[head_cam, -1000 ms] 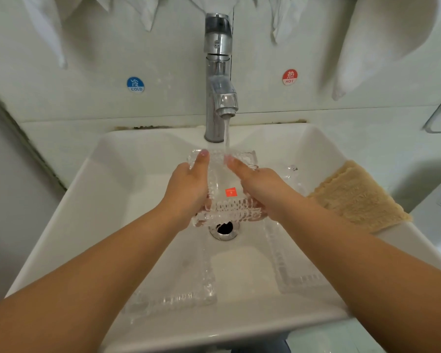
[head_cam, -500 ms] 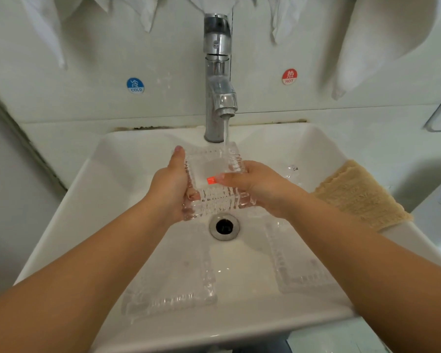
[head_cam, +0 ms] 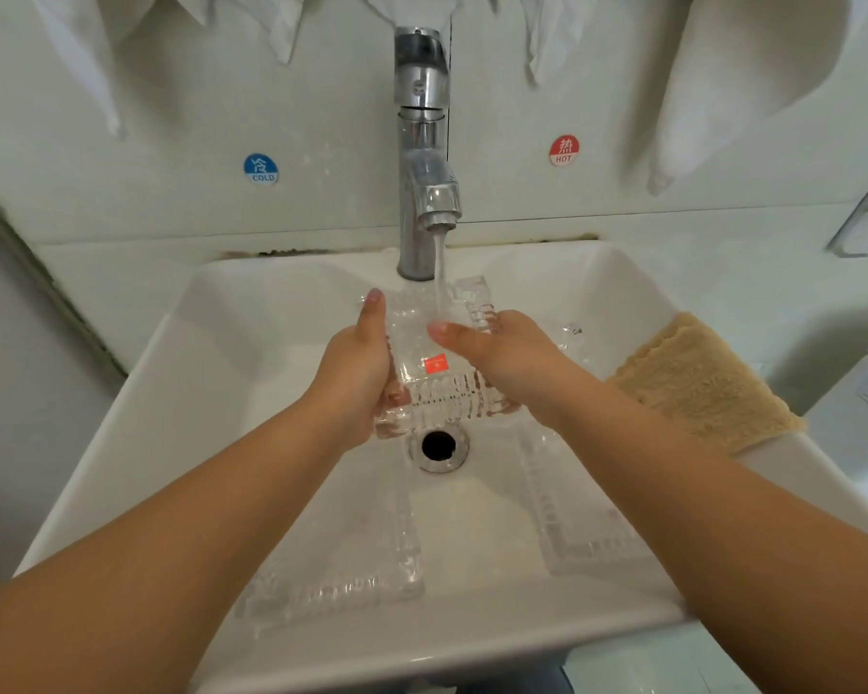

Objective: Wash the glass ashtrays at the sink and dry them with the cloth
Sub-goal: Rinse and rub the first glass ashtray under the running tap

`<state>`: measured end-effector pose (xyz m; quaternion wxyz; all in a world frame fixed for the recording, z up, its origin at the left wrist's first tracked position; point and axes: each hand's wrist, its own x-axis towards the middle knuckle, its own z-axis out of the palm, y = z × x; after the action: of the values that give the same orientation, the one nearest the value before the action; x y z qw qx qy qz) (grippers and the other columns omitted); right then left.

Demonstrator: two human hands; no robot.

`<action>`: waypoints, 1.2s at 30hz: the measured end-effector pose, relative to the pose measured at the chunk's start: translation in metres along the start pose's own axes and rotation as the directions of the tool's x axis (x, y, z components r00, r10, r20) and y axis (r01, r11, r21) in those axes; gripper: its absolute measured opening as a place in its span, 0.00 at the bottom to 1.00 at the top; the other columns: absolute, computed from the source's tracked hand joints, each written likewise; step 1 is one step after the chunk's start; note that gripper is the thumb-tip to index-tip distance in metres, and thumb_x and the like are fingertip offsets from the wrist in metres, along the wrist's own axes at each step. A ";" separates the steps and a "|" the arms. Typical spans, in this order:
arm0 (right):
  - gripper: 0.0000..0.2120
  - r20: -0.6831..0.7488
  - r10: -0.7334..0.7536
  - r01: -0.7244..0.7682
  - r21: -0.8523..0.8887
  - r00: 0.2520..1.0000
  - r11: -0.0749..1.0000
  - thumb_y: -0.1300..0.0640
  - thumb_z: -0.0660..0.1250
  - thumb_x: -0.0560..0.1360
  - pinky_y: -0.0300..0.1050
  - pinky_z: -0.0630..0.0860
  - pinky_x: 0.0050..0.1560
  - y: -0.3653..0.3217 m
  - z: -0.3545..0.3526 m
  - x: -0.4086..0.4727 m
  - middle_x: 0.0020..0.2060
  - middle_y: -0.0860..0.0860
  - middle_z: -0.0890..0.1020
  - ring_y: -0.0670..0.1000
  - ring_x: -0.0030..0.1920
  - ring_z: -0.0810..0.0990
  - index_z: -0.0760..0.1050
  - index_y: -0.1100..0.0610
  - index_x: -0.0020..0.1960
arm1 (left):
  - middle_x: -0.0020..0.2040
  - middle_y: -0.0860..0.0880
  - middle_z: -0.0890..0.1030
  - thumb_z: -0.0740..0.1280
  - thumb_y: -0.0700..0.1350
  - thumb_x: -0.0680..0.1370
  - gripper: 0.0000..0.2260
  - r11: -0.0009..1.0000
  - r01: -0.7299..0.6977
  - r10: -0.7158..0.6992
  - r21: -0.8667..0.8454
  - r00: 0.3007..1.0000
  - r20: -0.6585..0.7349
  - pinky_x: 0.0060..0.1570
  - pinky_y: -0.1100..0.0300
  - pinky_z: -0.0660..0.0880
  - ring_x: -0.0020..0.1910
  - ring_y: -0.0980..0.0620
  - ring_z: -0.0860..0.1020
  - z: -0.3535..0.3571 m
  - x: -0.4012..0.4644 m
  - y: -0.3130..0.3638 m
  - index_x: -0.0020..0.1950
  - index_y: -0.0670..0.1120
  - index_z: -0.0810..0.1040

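The glass ashtray (head_cam: 439, 363) sits tilted under the faucet (head_cam: 424, 157) stream, its long axis running away from the person, both the left hand (head_cam: 362, 370) and right hand (head_cam: 502, 363) in a clasping grip on its sides, so rinsing is underway while two more ashtrays (head_cam: 342, 568) wait in the sink (head_cam: 181, 443) and the drying cloth (head_cam: 697, 383) lies unused.

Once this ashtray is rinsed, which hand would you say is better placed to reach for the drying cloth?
The right hand, probably. The tan cloth lies on the sink's right rim, just beside that hand, while the left hand grips the ashtray from the far side.
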<state>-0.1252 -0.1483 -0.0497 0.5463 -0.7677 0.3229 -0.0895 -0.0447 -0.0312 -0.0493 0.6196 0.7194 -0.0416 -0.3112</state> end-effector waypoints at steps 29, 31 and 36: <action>0.21 -0.252 0.030 -0.001 0.114 0.967 0.993 0.37 0.58 0.78 0.42 0.62 0.29 -0.004 -0.016 -0.009 0.33 0.52 0.66 0.51 0.32 0.68 0.57 0.54 0.43 | 0.41 0.47 0.80 0.76 0.66 0.61 0.40 0.939 -0.289 0.213 0.184 0.913 0.348 0.27 0.59 0.74 0.33 0.51 0.78 0.004 0.025 -0.018 0.64 0.42 0.73; 0.24 -0.259 -0.040 0.050 0.029 0.965 0.998 0.37 0.57 0.78 0.41 0.64 0.29 -0.003 -0.009 -0.010 0.32 0.51 0.67 0.49 0.30 0.69 0.63 0.57 0.37 | 0.37 0.47 0.83 0.71 0.63 0.70 0.24 0.926 -0.302 0.239 0.227 0.934 0.267 0.28 0.56 0.79 0.32 0.48 0.82 0.007 0.016 -0.014 0.56 0.47 0.79; 0.22 -0.270 -0.113 0.118 0.002 0.956 0.993 0.36 0.58 0.76 0.44 0.65 0.32 -0.001 0.002 -0.010 0.31 0.48 0.66 0.48 0.30 0.67 0.58 0.51 0.36 | 0.37 0.43 0.81 0.55 0.70 0.76 0.27 0.971 -0.057 0.051 0.233 0.998 0.032 0.43 0.48 0.82 0.38 0.41 0.82 0.009 0.007 -0.002 0.44 0.46 0.75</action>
<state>-0.1316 -0.1411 -0.0479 0.4980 -0.7608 0.3482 -0.2277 -0.0443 -0.0410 -0.0545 0.5381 0.7819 -0.1055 -0.2966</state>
